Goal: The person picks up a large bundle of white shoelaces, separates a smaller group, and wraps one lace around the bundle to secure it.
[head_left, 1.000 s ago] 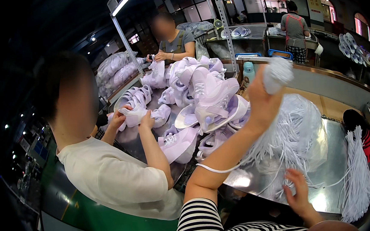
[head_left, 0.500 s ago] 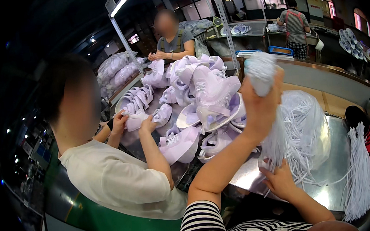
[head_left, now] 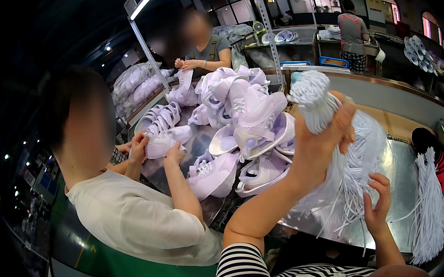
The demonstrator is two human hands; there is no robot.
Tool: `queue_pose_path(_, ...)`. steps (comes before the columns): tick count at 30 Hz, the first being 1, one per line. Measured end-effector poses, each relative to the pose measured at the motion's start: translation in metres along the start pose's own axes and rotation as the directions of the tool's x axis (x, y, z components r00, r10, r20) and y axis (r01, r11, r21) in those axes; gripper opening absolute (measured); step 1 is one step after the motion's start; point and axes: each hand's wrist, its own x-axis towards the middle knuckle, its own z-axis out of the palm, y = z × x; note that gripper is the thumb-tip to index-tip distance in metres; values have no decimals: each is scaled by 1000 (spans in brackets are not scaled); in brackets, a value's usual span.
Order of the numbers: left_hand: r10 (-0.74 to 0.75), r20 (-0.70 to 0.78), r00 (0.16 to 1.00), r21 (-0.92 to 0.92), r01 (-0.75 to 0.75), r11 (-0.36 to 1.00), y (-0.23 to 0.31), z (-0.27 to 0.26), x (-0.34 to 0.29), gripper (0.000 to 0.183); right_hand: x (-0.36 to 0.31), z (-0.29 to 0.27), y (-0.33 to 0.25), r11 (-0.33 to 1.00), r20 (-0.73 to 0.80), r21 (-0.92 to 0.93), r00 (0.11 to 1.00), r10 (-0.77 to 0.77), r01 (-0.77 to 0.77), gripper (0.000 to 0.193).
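In the head view, a bundle of white laces (head_left: 313, 101) is gripped by the left hand (head_left: 321, 149) right of the frame's centre, its fingers wrapped around the bundle; the looped upper end is shown above the fist, and long strands are hung below it. The right hand (head_left: 378, 207) is held at the lower right, with its fingers spread and slightly curled and nothing seen in its grasp; whether a strand is brushed by its fingertips cannot be told clearly. Behind the hanging strands, more laces are contained in a clear plastic bag (head_left: 379, 145) on the metal bench (head_left: 402, 169). A second bundle (head_left: 430, 211) is laid along the right edge of the frame, near a black-and-red item (head_left: 431, 149). At the centre, a heap of pale lilac shoes (head_left: 253, 108) is piled. On the left, a shoe (head_left: 158, 147) is held in both hands by a co-worker in a white shirt (head_left: 134, 211), and beyond the heap another co-worker in grey (head_left: 218, 48) is seen at the upper centre.
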Motion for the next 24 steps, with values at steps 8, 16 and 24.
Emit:
queue_pose_path(8,-56,75,996,-272,75,960,27,11,-29,23,-26,62,-38,867,748,310,663,31,-390,44)
queue_pose_path(16,178,-71,981,-372,-192,908,48,-21,-43,20,-97,67,-7,964,761,244,637,-121,-109,33)
queue_pose_path(24,40,-298,954,-330,-142,933,24,-55,-45,11,-142,52,-23,571,953,221,300,46,-791,27)
